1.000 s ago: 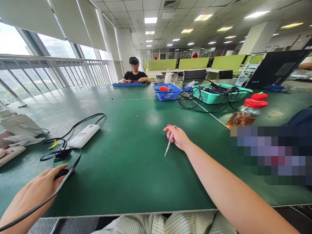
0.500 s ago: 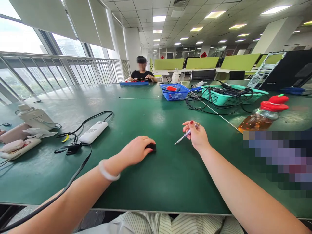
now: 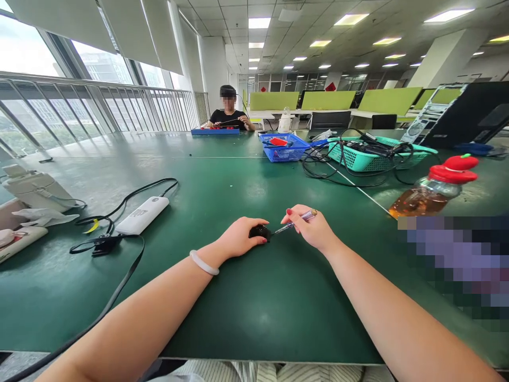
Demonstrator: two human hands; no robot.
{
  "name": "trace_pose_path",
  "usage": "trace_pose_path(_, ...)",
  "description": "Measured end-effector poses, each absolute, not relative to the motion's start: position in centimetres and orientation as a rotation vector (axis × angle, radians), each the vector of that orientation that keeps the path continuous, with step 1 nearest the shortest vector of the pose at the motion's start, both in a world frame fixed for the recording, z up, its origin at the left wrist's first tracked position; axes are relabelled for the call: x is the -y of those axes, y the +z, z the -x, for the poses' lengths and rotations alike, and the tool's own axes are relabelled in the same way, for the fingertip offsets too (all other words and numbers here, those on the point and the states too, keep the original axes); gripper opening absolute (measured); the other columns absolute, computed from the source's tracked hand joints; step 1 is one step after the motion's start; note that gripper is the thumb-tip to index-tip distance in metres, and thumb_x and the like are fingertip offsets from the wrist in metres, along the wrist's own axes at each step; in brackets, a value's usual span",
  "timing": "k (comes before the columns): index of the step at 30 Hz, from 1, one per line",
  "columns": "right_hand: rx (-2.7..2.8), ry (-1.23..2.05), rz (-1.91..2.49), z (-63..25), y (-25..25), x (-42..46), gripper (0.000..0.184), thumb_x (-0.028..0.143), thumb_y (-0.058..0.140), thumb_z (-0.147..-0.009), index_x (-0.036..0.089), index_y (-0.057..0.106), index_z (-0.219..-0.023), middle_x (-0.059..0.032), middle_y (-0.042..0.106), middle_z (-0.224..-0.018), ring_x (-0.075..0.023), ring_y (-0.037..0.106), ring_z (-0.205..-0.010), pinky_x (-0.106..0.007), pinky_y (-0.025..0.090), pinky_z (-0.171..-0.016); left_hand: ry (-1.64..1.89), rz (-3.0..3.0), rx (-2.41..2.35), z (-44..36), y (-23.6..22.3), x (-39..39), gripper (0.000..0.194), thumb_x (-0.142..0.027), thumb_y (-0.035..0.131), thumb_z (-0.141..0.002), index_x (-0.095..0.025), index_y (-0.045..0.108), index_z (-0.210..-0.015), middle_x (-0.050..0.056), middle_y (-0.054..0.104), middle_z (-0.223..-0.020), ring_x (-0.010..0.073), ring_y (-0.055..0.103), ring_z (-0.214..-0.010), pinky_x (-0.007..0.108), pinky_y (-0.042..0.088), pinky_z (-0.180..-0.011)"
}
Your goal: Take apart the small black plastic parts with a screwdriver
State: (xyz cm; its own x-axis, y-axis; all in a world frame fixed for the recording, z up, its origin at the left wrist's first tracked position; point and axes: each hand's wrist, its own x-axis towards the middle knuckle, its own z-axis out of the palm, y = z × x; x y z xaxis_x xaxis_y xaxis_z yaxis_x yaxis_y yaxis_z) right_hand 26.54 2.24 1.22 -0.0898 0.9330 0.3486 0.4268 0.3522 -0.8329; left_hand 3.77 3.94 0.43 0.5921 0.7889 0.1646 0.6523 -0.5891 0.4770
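Note:
My left hand (image 3: 239, 236) is closed around a small dark, shiny, rounded object (image 3: 260, 232) on the green table (image 3: 254, 313). Thumb and fingers grip its two sides, and the palm hides part of it. What kind of object it is I cannot make out. In my right hand (image 3: 312, 229) is a slim screwdriver (image 3: 284, 228) with a see-through, purplish handle, pinched between thumb and fingers. Its metal shaft slants down to the left, and the tip is at the right edge of the dark object; whether it touches I cannot tell.
A white power bank (image 3: 143, 215) and black strap lie left. Behind are a blue basket (image 3: 284, 153), a green basket (image 3: 353, 161) with black cables, and a computer case (image 3: 461, 114). A red-lidded bottle (image 3: 431, 196) stands right. Across the table sits another person (image 3: 228, 118).
My left hand has shifted right with the dark object, showing more of it. My right hand has moved left, bringing the screwdriver tip to that object's edge. The view has shifted slightly.

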Motion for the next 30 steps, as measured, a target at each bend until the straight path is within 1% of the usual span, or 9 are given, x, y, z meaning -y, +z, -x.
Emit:
trace_pose_path(2, 1.712, 0.577, 1.242, -26.2, 1.5, -1.9, 0.062, 0.075, 0.05, -0.083, 0.02, 0.073, -0.065, -0.0037, 0.06, -0.065, -0.014, 0.053, -0.057, -0.029, 0.04, -0.055, 0.524, -2.461, -1.154, -3.8, 0.3, -3.9, 0.044, -0.029, 0.069, -0.084, -0.023, 0.064, -0.126, 0.006, 0.073, -0.116, 0.0262, 0.065, -0.109, 0.038, 0.05, -0.1)
trace_pose_path(4, 1.722, 0.539, 1.212, -25.9, 1.7, -1.5, 0.063, 0.075, 0.048, -0.083, 0.02, 0.072, -0.063, -0.0041, 0.061, -0.062, -0.0146, 0.053, -0.056, -0.029, 0.039, -0.054, 0.534, -2.46, -1.148, -3.9, 0.1, -4.0, 0.044, -0.029, 0.069, -0.084, -0.023, 0.064, -0.127, 0.006, 0.073, -0.116, 0.0262, 0.065, -0.109, 0.038, 0.05, -0.099)
trace_pose_path(9, 1.731, 0.49, 0.943, -25.1, 2.2, -0.6, 0.057, 0.067, 0.057, -0.084, 0.019, 0.067, -0.056, -0.0033, 0.059, -0.055, -0.0128, 0.051, -0.052, -0.028, 0.037, -0.051, 0.645, -2.439, -1.246, -3.8, -0.8, -4.4, 0.06, -0.033, 0.079, -0.075, -0.022, 0.061, -0.131, 0.009, 0.066, -0.13, 0.0309, 0.055, -0.125, 0.046, 0.043, -0.109)
trace_pose_path(10, 1.749, 0.478, 0.896, -24.9, 2.2, -0.5, 0.056, 0.065, 0.057, -0.085, 0.019, 0.067, -0.056, -0.003, 0.058, -0.055, -0.0121, 0.05, -0.05, -0.027, 0.037, -0.05, 0.659, -2.439, -1.251, -3.8, -0.9, -4.5, 0.058, -0.034, 0.079, -0.075, -0.022, 0.062, -0.129, 0.01, 0.066, -0.13, 0.0313, 0.054, -0.126, 0.047, 0.042, -0.11)
trace_pose_path(14, 1.866, 0.438, 0.812, -24.5, 2.0, -0.3, 0.051, 0.058, 0.058, -0.089, 0.018, 0.068, -0.058, -0.0018, 0.057, -0.053, -0.0104, 0.048, -0.048, -0.026, 0.036, -0.048, 0.629, -2.47, -1.229, -3.8, -1.1, -4.7, 0.038, -0.037, 0.078, -0.077, -0.023, 0.071, -0.112, 0.009, 0.066, -0.13, 0.0304, 0.052, -0.128, 0.048, 0.038, -0.114)
trace_pose_path(16, 1.909, 0.416, 0.806, -24.4, 1.8, -0.3, 0.048, 0.055, 0.058, -0.09, 0.018, 0.068, -0.059, -0.0015, 0.057, -0.054, -0.0103, 0.049, -0.05, -0.025, 0.037, -0.049, 0.619, -2.471, -1.248, -3.8, -1.2, -4.7, 0.035, -0.038, 0.078, -0.076, -0.023, 0.073, -0.107, 0.01, 0.064, -0.131, 0.0313, 0.05, -0.131, 0.049, 0.038, -0.114)
trace_pose_path(21, 1.93, 0.352, 0.793, -24.4, 1.5, -0.3, 0.044, 0.047, 0.058, -0.092, 0.018, 0.069, -0.062, -0.001, 0.058, -0.055, -0.0098, 0.05, -0.051, -0.024, 0.038, -0.05, 0.62, -2.481, -1.239, -3.8, -1.4, -4.7, 0.037, -0.04, 0.077, -0.077, -0.023, 0.071, -0.108, 0.01, 0.063, -0.13, 0.0313, 0.048, -0.13, 0.05, 0.038, -0.114)
trace_pose_path(30, 1.989, 0.265, 0.776, -24.1, 1.5, 0.0, 0.041, 0.043, 0.055, -0.095, 0.019, 0.068, -0.064, -0.0007, 0.057, -0.057, -0.0102, 0.049, -0.053, -0.024, 0.038, -0.051, 0.623, -2.526, -1.19, -3.8, -1.5, -4.6, 0.033, -0.041, 0.07, -0.082, -0.022, 0.068, -0.109, 0.009, 0.066, -0.125, 0.03, 0.051, -0.126, 0.05, 0.039, -0.113)
